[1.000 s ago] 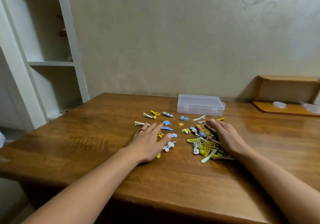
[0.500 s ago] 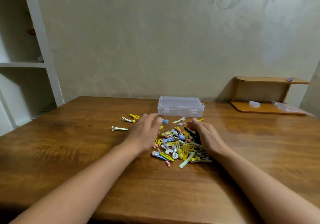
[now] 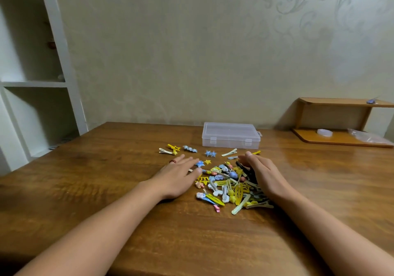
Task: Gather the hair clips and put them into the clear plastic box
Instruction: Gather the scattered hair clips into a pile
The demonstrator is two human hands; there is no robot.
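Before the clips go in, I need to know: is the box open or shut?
Shut. The box has its lid lying flat on top, and both front latches look down.

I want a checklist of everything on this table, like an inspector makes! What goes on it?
Surface: brown wooden table, glossy.
Job's things: pile of yellow, blue and white hair clips between the hands; stray clips lie nearer the clear plastic box, whose lid is down, among them a yellow star clip and a blue double-star clip.
Clutter: nothing seen on the table.
Hands: left hand flat, fingers straight, at the pile's left edge; right hand cupped against its right side.
Cables: nothing seen.
Surroundings: white shelf unit at left, small wooden shelf at right, patterned wall behind.
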